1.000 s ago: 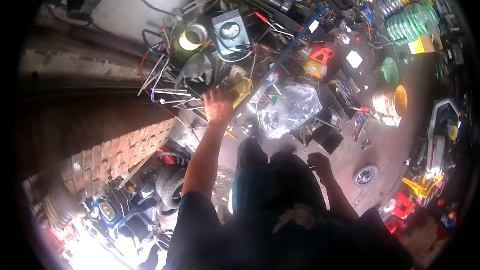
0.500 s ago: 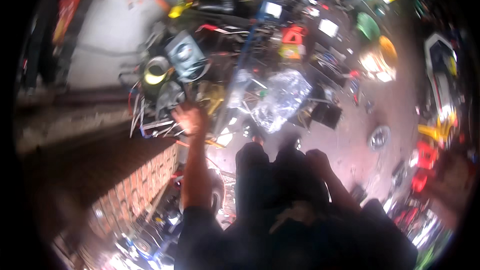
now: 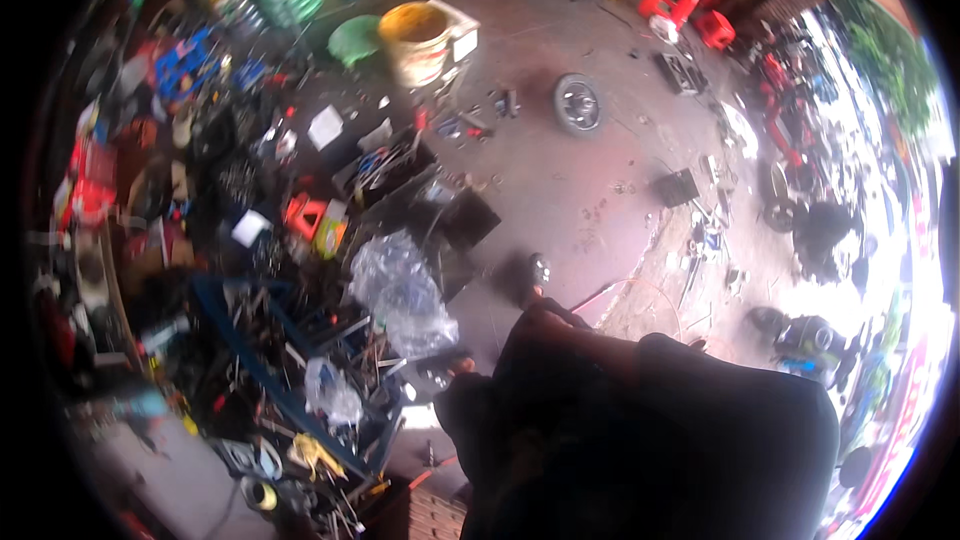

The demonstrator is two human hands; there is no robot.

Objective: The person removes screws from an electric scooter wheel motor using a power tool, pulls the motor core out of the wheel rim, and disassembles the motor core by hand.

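My right forearm (image 3: 610, 355) crosses my dark-clothed legs. My right hand (image 3: 548, 316) rests near the knee, dark and blurred, and its fingers are hard to make out. Nothing can be seen in it. My left hand is out of view. A foot (image 3: 463, 365) shows beyond my legs, close to a crumpled clear plastic bag (image 3: 400, 295). Left of the bag, a blue metal frame (image 3: 262, 380) stands among tools and metal parts. Past the bag lie a black square panel or box (image 3: 470, 219) and an open toolbox (image 3: 392, 168) full of hand tools.
A wheel (image 3: 578, 103) lies on the floor ahead. Behind the toolbox stand a yellowish bucket (image 3: 415, 45) and a green basin (image 3: 354, 39). A red jug (image 3: 304, 214) sits amid clutter at left. Red stools (image 3: 670, 0) stand far off. A thin red hose (image 3: 640, 282) curves across the floor, with motorcycles (image 3: 800, 120) at right.
The view has swung to the right, so the clutter now lies farther left. My left hand, fingers spread over the metal parts before, has gone out of view.
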